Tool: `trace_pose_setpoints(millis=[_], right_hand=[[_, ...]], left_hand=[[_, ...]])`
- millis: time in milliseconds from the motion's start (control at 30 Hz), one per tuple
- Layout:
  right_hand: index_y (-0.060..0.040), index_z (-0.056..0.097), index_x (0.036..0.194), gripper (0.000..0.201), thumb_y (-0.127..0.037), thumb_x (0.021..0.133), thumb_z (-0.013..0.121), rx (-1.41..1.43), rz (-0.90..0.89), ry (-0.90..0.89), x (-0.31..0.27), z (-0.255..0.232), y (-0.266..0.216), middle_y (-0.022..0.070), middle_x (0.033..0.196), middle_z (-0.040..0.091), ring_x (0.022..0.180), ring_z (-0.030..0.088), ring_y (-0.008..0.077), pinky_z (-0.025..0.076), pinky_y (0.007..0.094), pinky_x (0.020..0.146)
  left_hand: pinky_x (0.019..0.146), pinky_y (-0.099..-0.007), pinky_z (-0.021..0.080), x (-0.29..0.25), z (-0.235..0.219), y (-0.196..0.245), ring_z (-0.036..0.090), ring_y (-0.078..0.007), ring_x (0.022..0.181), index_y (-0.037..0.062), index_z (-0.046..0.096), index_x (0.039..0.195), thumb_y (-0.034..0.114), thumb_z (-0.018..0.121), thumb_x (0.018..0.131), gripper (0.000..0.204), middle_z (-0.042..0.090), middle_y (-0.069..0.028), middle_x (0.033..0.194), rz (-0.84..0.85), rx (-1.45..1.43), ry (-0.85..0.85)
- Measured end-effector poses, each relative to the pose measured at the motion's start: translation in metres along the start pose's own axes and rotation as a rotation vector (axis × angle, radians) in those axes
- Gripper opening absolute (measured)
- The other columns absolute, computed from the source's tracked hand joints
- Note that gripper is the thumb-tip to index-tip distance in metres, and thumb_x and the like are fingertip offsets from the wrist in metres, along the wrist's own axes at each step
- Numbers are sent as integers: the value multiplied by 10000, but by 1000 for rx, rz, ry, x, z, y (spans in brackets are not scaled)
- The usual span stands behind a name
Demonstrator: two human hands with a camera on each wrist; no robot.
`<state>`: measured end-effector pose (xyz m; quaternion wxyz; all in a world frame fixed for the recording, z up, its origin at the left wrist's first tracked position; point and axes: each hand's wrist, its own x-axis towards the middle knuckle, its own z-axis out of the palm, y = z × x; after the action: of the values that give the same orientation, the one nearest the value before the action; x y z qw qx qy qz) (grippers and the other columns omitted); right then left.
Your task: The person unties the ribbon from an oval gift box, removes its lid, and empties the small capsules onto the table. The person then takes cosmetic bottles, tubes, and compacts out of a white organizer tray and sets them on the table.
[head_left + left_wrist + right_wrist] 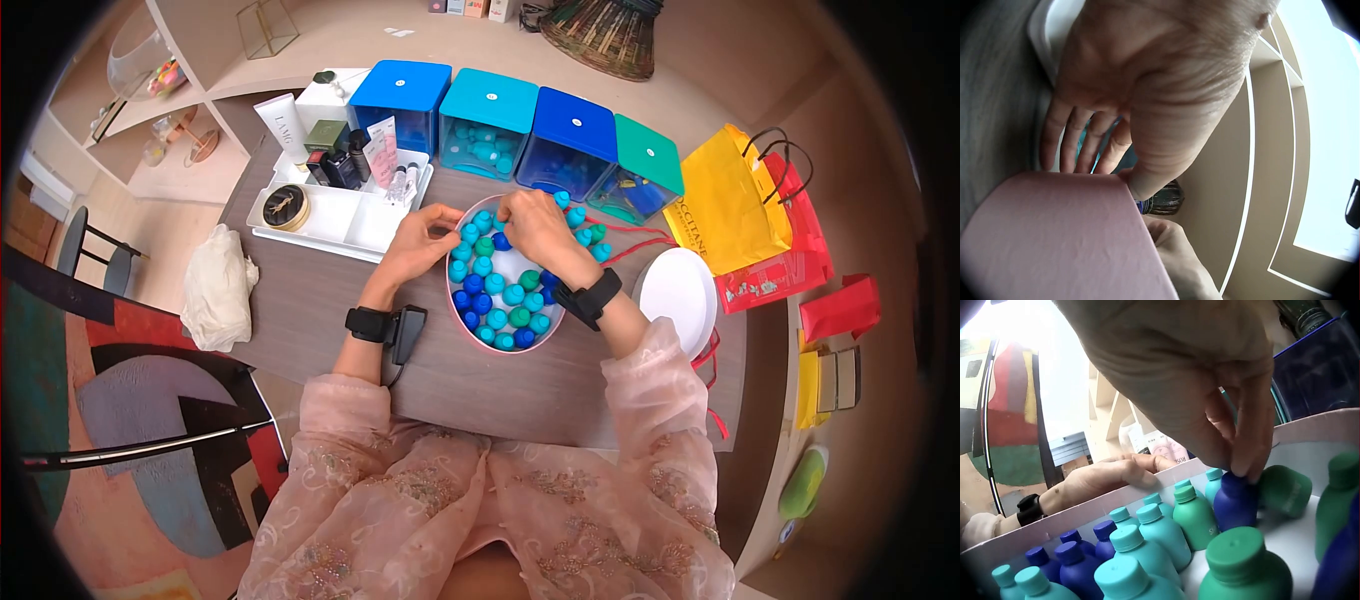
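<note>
In the head view, a pink-walled round box [449, 290] holds many small capped bottles in turquoise, green and dark blue. My right hand [540, 230] reaches into its far side. The right wrist view shows that hand pinching the cap of a dark blue bottle [1235, 509] between thumb and fingertips. Beside it a green bottle [1286, 490] leans over, and a green bottle [1194, 519] stands on the other side. My left hand [415, 247] touches the box's left rim. Its fingers [1088, 140] are fairly straight, their tips partly hidden behind the pink wall [1066, 244].
Behind the box stand lidded bins: a blue bin [400, 95], a turquoise bin [487, 110], a dark blue bin [570, 130] and a green bin [640, 160]. A white tray [385, 222] of cosmetics is left; a white oval lid [680, 300] and yellow bag [730, 195] are right.
</note>
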<state>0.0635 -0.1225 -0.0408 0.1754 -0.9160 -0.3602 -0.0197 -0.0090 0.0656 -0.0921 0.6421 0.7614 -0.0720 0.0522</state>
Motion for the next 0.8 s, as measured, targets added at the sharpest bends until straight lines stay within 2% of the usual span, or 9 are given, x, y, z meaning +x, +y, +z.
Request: trace_pose_setpoints(millis=[267,433,567,633,733,800], right_hand=[[-9,642,928,288,-114,677,736,36,31,-94,-6,-3,-1,178,858,649,868,612,345,478,419,767],[-3,627,901,275,-117,673,733,4,-44,-36,-5,0,0,190,803,639,825,611,366,481,431,724],[-4,625,885,259,-123,679,727,-78,1,-37,-4,1,0,197,761,630,778,614,370,484,430,687],[-14,615,794,109,-61,697,632,-163,-58,-6,-9,-3,-2,221,761,618,736,621,370,494,434,634],[-32,629,807,109,-44,700,612,-323,-54,-112,-12,-9,-6,202,756,623,748,627,344,493,413,626],[-32,632,830,124,-35,711,596,-318,-113,-91,-16,-5,-3,197,779,628,771,629,331,495,412,634]], left_hand=[[807,-320,496,-1,0,0,620,-186,894,-25,605,1045,62,604,771,288,649,-107,983,-1,3,-2],[806,-320,495,-1,0,0,620,-189,893,-27,603,1046,66,605,768,293,650,-106,980,-7,10,2],[811,-321,492,-1,0,2,619,-189,889,-28,603,1046,75,608,768,296,650,-106,979,-33,-10,3],[811,-320,491,-1,0,2,618,-190,892,-28,602,1047,76,609,769,297,649,-106,980,-29,-10,5],[809,-317,491,-1,-1,1,615,-189,898,-28,600,1049,79,609,771,298,646,-105,983,-21,-2,3],[808,-315,491,-1,0,2,613,-189,903,-28,599,1051,80,609,772,299,645,-104,985,-15,9,-4]])
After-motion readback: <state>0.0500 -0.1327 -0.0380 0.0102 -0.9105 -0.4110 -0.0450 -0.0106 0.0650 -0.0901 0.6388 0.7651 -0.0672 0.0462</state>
